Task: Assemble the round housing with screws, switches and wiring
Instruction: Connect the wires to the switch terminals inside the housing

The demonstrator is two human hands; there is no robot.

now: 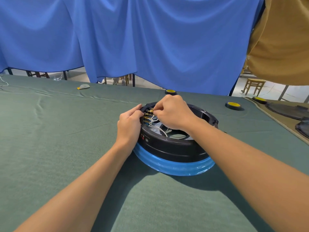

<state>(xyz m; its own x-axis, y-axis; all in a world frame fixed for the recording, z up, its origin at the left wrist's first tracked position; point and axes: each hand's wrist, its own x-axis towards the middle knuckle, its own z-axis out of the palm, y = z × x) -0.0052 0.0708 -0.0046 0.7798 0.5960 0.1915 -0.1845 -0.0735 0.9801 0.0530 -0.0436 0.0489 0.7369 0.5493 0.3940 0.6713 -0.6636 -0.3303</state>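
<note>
Round black housing (173, 146) sits open side up on the green table cloth (58, 139), left hand (129, 124) clamped on its rim to steady it, probably so right hand (172, 113) fingertips, pinched on 1 brass terminal (151, 111), can seat the white wires (154, 122).

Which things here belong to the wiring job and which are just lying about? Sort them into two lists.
In the job:
- round black housing on its blue ring
- brass terminals and white wires at its left wall
- left hand bracing the wall, right hand pinching a terminal

Lying about:
- three black discs with yellow centres
- small clear piece with a yellow tip
- dark parts at far right
</note>
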